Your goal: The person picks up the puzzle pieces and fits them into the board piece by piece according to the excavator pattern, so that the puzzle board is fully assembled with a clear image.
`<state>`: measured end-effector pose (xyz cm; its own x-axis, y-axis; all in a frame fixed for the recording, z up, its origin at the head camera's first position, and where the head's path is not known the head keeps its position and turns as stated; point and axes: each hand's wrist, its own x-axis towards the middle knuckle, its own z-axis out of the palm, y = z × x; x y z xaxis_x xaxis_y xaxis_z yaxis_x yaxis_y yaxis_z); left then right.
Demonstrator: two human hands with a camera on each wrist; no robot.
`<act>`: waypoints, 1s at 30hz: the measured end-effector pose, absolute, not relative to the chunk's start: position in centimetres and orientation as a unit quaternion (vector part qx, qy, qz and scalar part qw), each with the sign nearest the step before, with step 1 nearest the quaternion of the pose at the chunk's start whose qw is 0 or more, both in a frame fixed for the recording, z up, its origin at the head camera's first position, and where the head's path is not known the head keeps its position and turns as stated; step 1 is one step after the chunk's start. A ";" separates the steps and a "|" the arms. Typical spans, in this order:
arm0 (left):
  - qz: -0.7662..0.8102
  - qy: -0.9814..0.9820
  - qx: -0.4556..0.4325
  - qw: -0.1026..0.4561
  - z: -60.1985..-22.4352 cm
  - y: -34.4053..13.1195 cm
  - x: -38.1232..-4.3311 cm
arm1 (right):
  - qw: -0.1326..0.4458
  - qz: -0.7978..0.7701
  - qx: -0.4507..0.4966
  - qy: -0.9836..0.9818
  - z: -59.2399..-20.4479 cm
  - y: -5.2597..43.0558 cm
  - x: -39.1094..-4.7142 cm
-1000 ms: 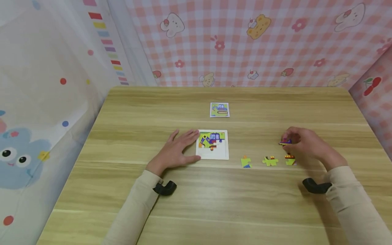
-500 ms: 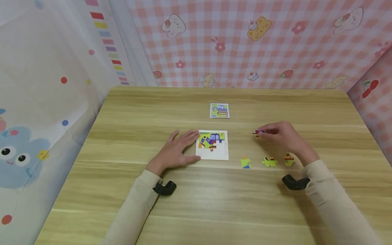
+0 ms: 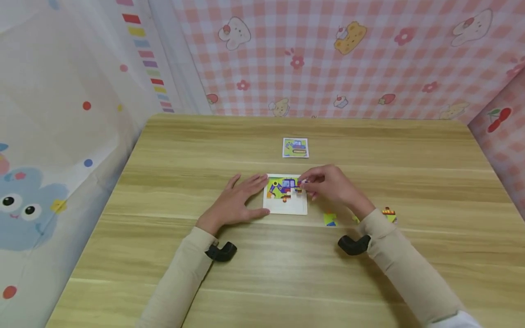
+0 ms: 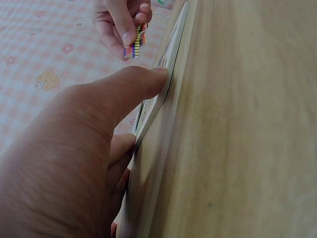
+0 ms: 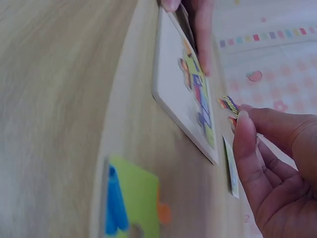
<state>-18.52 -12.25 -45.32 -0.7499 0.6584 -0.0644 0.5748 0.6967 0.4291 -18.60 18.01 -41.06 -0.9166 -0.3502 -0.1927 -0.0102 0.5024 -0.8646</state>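
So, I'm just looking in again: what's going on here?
A jigsaw is partly assembled. A person's left hand rests against the left side of the white puzzle tray, while the right hand holds a striped piece in a finger-and-thumb grip. That piece is over the tray, not yet in it. Three loose pieces lie to the tray's right, and a picture card lies beyond it.

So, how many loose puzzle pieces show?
4: a striped multicoloured piece in the right hand; rightward along the wooden table, a green-blue piece, a green piece partly hidden by that arm, a red-green piece. More may be hidden.
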 end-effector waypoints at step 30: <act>0.195 0.915 0.334 0.112 -45.5 -12.3 -18.6 | 0.111 -0.408 -0.115 0.899 -43.1 15.5 -18.1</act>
